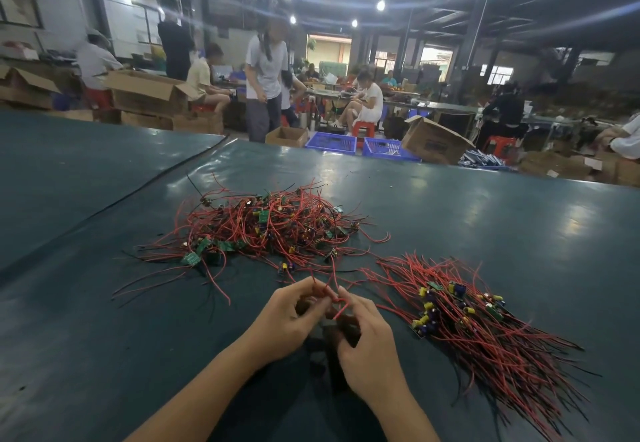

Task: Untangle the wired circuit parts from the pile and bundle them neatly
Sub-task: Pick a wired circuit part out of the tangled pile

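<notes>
The red wire [337, 304] is caught between your 2 hands, low over the near middle of the worktop [104, 303]. Your left hand [287, 317] has its fingers [304, 284] curled in and pinching the wire. Your right hand [369, 336] pinches the same wire from the other side, thumb and forefinger closed on it. Something dark sits between your palms, too blurred to name. Red strands rise from your grip toward the tangled pile [263, 230] of wires and small green boards just beyond. The straightened bundle [467, 320] lies on the worktop to your right, apart from the pile. Past the far edge stand 2 blue crates [330, 143], open cardboard boxes [433, 143] and seated people.
</notes>
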Tool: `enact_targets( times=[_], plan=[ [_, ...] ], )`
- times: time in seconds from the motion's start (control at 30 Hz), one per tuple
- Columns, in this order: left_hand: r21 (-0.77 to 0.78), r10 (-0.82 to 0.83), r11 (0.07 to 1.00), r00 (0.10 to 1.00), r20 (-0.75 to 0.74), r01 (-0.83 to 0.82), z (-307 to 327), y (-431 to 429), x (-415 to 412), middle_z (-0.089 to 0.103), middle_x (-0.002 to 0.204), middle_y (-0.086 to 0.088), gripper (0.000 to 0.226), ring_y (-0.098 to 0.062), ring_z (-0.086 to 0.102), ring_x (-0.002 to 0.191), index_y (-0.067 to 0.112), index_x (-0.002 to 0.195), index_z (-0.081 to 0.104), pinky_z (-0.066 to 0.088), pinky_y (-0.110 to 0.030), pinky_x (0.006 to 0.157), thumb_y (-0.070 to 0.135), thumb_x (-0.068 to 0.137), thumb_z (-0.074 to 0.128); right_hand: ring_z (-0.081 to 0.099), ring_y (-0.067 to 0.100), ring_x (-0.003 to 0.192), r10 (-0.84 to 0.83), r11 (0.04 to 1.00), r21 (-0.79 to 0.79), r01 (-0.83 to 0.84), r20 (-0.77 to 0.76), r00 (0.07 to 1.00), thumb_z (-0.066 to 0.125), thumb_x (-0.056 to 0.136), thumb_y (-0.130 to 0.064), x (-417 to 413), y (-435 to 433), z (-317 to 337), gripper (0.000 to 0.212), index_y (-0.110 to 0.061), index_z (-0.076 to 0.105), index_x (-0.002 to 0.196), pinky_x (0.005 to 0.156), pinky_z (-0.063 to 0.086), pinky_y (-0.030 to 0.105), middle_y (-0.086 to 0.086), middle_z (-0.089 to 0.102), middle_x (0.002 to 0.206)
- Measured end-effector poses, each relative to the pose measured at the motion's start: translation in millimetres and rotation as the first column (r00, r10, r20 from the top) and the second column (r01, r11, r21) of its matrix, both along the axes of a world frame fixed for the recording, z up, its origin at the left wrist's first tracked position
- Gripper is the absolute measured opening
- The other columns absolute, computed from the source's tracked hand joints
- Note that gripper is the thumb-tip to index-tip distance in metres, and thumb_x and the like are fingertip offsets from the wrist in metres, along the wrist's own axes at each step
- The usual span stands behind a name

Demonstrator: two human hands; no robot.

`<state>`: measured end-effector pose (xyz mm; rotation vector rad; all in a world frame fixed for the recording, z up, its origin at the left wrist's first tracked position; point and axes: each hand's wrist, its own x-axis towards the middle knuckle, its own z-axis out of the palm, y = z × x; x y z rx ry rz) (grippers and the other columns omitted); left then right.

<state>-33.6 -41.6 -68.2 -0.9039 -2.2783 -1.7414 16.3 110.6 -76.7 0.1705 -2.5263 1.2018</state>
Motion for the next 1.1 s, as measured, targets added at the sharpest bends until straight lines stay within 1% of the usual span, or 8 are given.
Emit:
enact_targets(
  times=[0.27,0.4,0.53,0.63,0.73,0.9,1.0,1.1],
  plan=[
    [0.01,0.063,0.998,0.995,-0.08,-0.062,-0.9,2.3,0.0,0.073,0.091,0.006,0.025,-0.011,0.07,0.082,0.02,0.114,0.067,0.055,-0.022,0.077,0.006,0.095,0.057,0.058,-0.005,0.086,-0.099,0.995,-0.033,0.099,-0.009,0.995,0.066,0.089,-0.005,-3.7,1.9,0.6,0.024,-0.016,0.072,0.11,0.077,0.04,0.0,-0.014,0.062,0.094],
    [-0.018,0.241,0.968,0.948,-0.209,-0.25,-1.7,-4.9,-5.2,0.069,0.091,0.017,0.031,-0.014,0.064,0.07,0.023,0.122,0.064,0.055,-0.028,0.067,0.009,0.096,0.055,0.06,0.003,0.085,-0.258,0.932,-0.267,0.244,-0.018,0.966,0.065,0.092,-0.009,-7.0,6.8,0.7,0.022,-0.013,0.07,0.114,0.074,0.043,0.004,-0.006,0.061,0.096],
    [-0.255,0.407,0.832,0.855,-0.322,-0.493,-7.7,-17.3,-15.2,0.068,0.102,0.009,0.03,-0.01,0.059,0.086,0.015,0.126,0.064,0.048,-0.032,0.084,0.015,0.099,0.051,0.068,0.013,0.074,-0.24,0.734,-0.642,0.219,0.056,0.969,0.066,0.091,-0.007,-8.8,7.7,7.0,0.013,-0.018,0.073,0.096,0.068,0.054,0.017,0.001,0.073,0.081],
    [-0.491,0.42,0.702,0.856,-0.301,-0.517,-11.3,-21.3,-18.6,0.059,0.127,0.007,0.036,-0.016,0.05,0.113,0.02,0.133,0.058,0.035,-0.032,0.098,0.02,0.101,0.043,0.068,0.01,0.063,-0.246,0.616,-0.773,0.155,-0.002,0.969,0.064,0.091,-0.001,-5.7,4.1,16.3,0.022,-0.017,0.075,0.082,0.06,0.054,0.017,0.003,0.074,0.07],
    [-0.551,0.413,0.623,0.831,-0.373,-0.556,-7.8,-18.4,-13.7,0.055,0.131,0.011,0.041,-0.015,0.047,0.12,0.026,0.136,0.053,0.028,-0.032,0.103,0.022,0.096,0.047,0.07,0.013,0.065,-0.254,0.531,-0.842,0.096,-0.05,0.966,0.065,0.09,-0.005,-2.3,2.7,25.0,0.024,-0.018,0.079,0.075,0.059,0.055,0.018,0.006,0.075,0.073],
    [-0.329,0.287,0.794,0.792,-0.539,-0.511,4.8,-7.0,-1.2,0.069,0.089,0.011,0.017,-0.013,0.064,0.084,0.02,0.098,0.07,0.048,-0.032,0.078,0.027,0.083,0.066,0.073,0.019,0.069,-0.186,0.26,-0.962,0.079,0.031,0.982,0.07,0.077,-0.019,3.1,2.4,36.1,0.013,-0.012,0.08,0.074,0.058,0.057,0.022,0.011,0.075,0.077],
    [-0.181,0.375,0.863,0.838,-0.397,-0.472,4.7,0.9,3.4,0.065,0.072,0.015,0.009,-0.002,0.06,0.066,0.023,0.086,0.067,0.047,-0.02,0.066,0.033,0.086,0.066,0.074,0.019,0.07,-0.062,0.07,-0.991,0.114,0.109,0.992,0.069,0.077,-0.019,5.0,4.0,41.0,0.016,-0.006,0.079,0.073,0.054,0.057,0.022,0.014,0.075,0.08],
    [0.187,0.401,0.876,0.886,0.233,-0.446,12.3,3.4,-0.6,0.068,0.07,0.002,0.006,-0.009,0.062,0.057,0.017,0.085,0.066,0.05,-0.021,0.056,0.019,0.085,0.072,0.073,0.017,0.07,0.026,-0.003,-0.984,0.177,0.177,0.984,0.066,0.088,-0.016,6.4,6.8,41.8,0.016,-0.001,0.073,0.09,0.052,0.057,0.022,0.015,0.075,0.086]
  ],
)
